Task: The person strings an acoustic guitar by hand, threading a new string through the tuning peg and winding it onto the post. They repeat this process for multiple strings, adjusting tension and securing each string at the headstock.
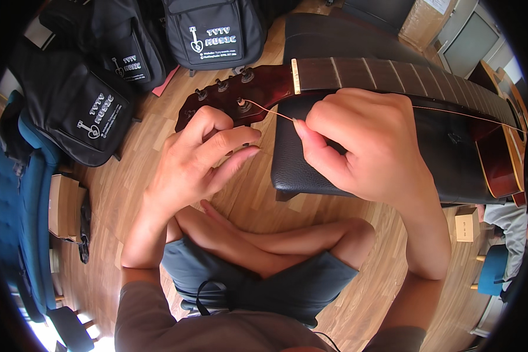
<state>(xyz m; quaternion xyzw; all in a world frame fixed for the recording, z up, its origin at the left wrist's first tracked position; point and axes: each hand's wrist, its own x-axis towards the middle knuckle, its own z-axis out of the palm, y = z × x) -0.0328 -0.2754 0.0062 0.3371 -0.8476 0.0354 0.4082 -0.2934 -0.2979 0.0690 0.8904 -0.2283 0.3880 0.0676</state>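
Note:
A guitar's dark red headstock [264, 85] lies at upper centre, its fretboard [387, 75] running right over a black padded bench. Several metal tuning posts [222, 85] stand on it. A copper-coloured string [268, 110] goes from one post to my right hand [364, 141], whose thumb and forefinger pinch it below the nut. More string runs on rightward along the neck. My left hand [196, 154] curls at the headstock's lower edge, thumb and fingers around a dark tuning peg [246, 145], mostly hidden by the fingers.
Black padded bags [214, 35] stand at the upper left. The black bench [311, 158] is under the neck. A blue sofa [26, 205] and a cardboard box [63, 205] are at left. Another person's grey clothing [507, 226], a small box [467, 224] and a blue stool [493, 270] are at right.

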